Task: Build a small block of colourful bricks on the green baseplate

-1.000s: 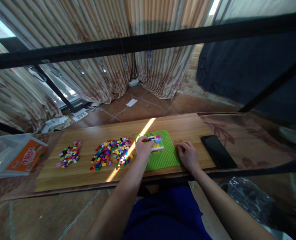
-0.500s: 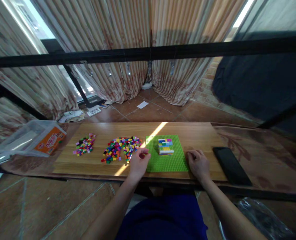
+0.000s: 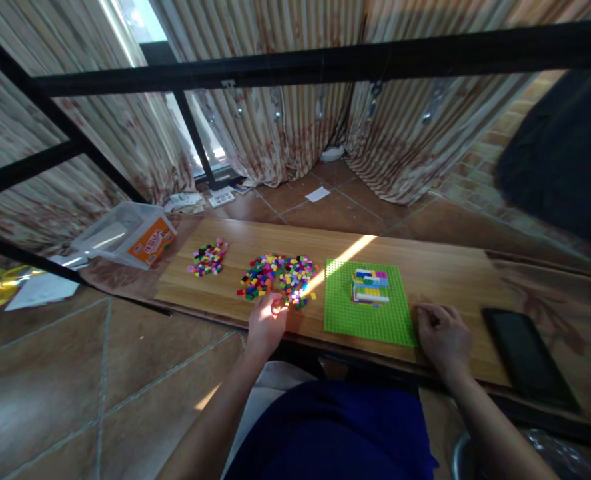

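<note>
My left hand [image 3: 266, 325] is at the near edge of a large pile of small coloured building bricks [image 3: 262, 273]. Its thumb and forefinger are apart, close to the nearest bricks, and I see nothing held between them. My right hand [image 3: 445, 339] rests on the wooden board just right of the green baseplate [image 3: 342, 313]. Its fingers are curled in, and whatever may be inside them is hidden. On the baseplate stands a small block structure [image 3: 370, 288] of white, yellow, blue and pink bricks, touched by neither hand.
A smaller brick pile [image 3: 209, 258] lies farther left on the wooden board [image 3: 245, 233]. Beyond it stands a clear plastic box [image 3: 125, 233] with an orange label. A dark phone [image 3: 530, 357] lies to the right. A black rail [image 3: 295, 67] crosses beyond the board.
My left hand has moved left, from the baseplate's edge to the near side of the large brick pile. My right hand stays beside the baseplate. The view has turned left and tilted.
</note>
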Tool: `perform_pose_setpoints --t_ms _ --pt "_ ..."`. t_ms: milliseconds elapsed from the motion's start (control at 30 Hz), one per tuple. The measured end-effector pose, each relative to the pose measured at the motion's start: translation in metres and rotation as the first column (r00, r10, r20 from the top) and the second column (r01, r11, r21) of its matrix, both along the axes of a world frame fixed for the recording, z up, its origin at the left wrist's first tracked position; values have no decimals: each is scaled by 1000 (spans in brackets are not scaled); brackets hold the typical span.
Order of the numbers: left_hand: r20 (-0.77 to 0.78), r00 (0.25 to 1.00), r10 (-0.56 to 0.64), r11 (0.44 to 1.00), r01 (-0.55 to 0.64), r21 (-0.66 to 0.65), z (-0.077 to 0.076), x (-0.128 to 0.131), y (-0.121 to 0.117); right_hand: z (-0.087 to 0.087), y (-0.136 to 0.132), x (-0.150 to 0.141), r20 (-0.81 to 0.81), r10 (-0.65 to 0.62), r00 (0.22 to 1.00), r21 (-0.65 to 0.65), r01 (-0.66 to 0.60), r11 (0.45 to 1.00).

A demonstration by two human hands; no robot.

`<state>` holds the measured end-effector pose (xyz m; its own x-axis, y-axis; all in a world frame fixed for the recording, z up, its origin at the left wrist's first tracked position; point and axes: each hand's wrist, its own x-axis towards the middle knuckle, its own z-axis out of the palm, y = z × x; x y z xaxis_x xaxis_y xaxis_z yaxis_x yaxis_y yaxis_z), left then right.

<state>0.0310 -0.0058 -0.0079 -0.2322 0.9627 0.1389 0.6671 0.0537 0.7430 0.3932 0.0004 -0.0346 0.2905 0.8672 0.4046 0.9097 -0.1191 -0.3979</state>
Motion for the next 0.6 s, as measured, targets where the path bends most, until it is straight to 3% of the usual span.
perform_pose_setpoints --t_ms 233,600 --pt "-182 981 -72 997 73 2 1 9 13 1 0 0 24 1 1000 3 -1 1000" --pt "-124 992 32 999 -33 -8 -10 -1 18 -1 0 1 27 5 1000 9 -6 1000"
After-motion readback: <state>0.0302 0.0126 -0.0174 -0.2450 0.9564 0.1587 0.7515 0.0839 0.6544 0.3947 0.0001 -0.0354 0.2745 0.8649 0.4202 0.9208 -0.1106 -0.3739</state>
